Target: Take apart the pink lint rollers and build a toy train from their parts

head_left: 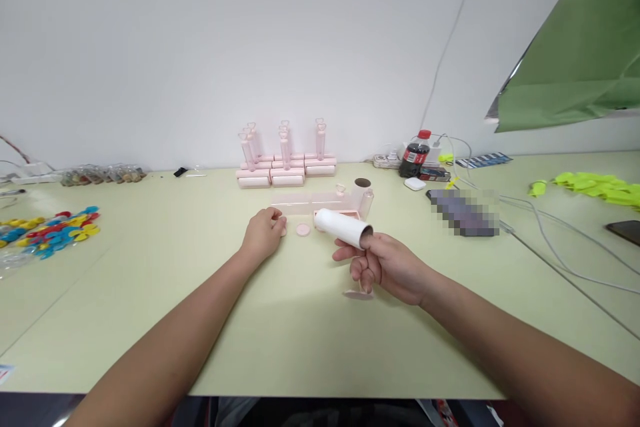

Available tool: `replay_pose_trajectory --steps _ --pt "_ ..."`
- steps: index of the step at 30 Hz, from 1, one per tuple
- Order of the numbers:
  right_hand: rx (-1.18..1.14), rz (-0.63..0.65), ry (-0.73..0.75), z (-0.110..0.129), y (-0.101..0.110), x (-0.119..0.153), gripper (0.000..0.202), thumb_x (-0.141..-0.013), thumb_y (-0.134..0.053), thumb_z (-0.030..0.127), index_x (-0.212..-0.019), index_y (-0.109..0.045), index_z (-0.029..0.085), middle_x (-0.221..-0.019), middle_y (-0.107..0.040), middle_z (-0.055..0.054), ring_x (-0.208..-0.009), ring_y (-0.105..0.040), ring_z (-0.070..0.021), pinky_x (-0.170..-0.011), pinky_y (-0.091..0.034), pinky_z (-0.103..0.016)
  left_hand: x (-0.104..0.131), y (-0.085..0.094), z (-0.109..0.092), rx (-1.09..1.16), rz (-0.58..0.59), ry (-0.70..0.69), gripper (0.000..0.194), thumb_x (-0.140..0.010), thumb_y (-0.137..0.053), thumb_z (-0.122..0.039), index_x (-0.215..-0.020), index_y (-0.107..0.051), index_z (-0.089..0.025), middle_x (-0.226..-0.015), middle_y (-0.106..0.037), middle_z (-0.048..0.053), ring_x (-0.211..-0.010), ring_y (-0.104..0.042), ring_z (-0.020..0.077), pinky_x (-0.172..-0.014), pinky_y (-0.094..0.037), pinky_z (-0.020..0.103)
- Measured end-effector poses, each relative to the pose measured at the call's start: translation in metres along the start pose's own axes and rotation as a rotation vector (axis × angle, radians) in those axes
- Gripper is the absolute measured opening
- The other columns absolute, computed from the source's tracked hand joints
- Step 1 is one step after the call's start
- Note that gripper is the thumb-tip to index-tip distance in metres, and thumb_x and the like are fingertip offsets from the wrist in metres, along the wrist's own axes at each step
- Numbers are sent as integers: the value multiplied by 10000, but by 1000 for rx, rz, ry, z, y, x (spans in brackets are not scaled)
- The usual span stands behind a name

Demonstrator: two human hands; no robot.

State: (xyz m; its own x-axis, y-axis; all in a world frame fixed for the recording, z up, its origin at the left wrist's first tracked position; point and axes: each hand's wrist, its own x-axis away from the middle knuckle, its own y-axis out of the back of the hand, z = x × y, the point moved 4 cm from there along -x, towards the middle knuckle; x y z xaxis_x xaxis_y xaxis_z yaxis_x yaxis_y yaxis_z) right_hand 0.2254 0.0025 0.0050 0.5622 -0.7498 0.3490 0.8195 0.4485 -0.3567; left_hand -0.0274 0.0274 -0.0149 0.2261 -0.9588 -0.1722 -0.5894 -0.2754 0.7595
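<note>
My right hand (pixel 383 263) grips a white paper roll (pixel 343 227) by its near end, the tube pointing up and to the left. Under the same hand hangs a pink piece with a round base (pixel 356 294), held among the lower fingers. My left hand (pixel 265 233) is closed on a small pale pink disc (pixel 284 227) at the table surface. Between the hands a second pink disc (pixel 303 230) lies flat. Behind the roll are a pink tray (pixel 351 214), partly hidden, long translucent pink covers (pixel 291 204) and an upright roll (pixel 362 191).
Pink holders (pixel 287 177) with upright handles stand near the wall. To the right are a cola bottle (pixel 415 157), a phone (pixel 463 213), cables and yellow-green pieces (pixel 600 187). Colourful plastic pieces (pixel 63 233) lie left on the table (pixel 300 347).
</note>
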Motion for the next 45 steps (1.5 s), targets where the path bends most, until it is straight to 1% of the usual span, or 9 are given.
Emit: replay_pose_trajectory --steps 10,15,17,20,23,26,31,35,45 --pt "110 0 -34 -1 1 2 283 -879 -504 364 -965 -651 139 -922 -749 -119 -331 -420 -47 -275 -298 -162 28 24 -27 139 -9 -203 381 -901 -482 -418 -1192 -613 -210 -1147 -680 80 -956 -641 234 -807 -488 334" --pt "265 131 -95 -3 -11 10 262 -829 -507 324 -801 -677 128 -434 -583 -2 -271 -304 -52 -282 -209 -161 59 14 -60 382 253 -504 620 -750 -720 -388 -1326 -536 -251 -1367 -553 88 -1257 -486 290 -1061 -383 405" --pt "285 177 -99 -2 -15 12 271 -820 -494 319 -758 -678 130 -342 -476 32 -268 -275 -55 -291 -198 -162 64 9 -63 471 345 -482 536 -767 -712 -358 -1273 -569 -257 -1302 -592 84 -1195 -532 272 -1034 -411 401" --pt "202 138 -72 -1 -12 11 310 -842 -491 373 -839 -687 133 -501 -624 -22 -290 -312 -56 -284 -203 -172 55 8 -54 667 398 -350 468 -729 -751 -345 -1156 -603 -224 -1142 -639 77 -1015 -605 225 -877 -499 331" --pt "120 37 17 2 -3 6 320 -846 -527 396 -980 -678 148 -808 -730 -79 -359 -392 -60 -289 -250 -177 30 24 -30 890 289 -167 476 -635 -798 -415 -1005 -616 -177 -897 -637 43 -747 -601 159 -667 -512 271" --pt "161 -45 137 8 4 3 331 -821 -577 400 -1012 -678 149 -848 -713 -77 -422 -422 -70 -314 -278 -182 2 53 2 1020 -54 -10 519 -578 -791 -502 -927 -609 -163 -725 -563 -7 -602 -512 107 -537 -443 228" --pt "601 -182 346 30 14 10 253 -776 -616 363 -932 -688 177 -784 -674 -37 -536 -484 -108 -460 -378 -228 -31 80 32 677 -394 110 493 -617 -758 -508 -929 -642 -145 -671 -499 -27 -553 -417 88 -509 -354 232" --pt "1084 -309 441 51 29 18 210 -827 -538 356 -894 -684 221 -711 -629 1 -600 -511 -143 -547 -376 -261 -51 70 32 423 -331 111 452 -632 -742 -511 -892 -672 -148 -652 -430 -38 -572 -376 95 -526 -304 242" --pt "1614 -152 -13 46 50 16 413 -758 -588 475 -1058 -659 200 -1038 -672 -100 -850 -620 -262 -626 -415 -313 -72 48 36 251 -225 89 420 -663 -718 -487 -938 -677 -172 -701 -466 -30 -603 -408 112 -593 -338 252"
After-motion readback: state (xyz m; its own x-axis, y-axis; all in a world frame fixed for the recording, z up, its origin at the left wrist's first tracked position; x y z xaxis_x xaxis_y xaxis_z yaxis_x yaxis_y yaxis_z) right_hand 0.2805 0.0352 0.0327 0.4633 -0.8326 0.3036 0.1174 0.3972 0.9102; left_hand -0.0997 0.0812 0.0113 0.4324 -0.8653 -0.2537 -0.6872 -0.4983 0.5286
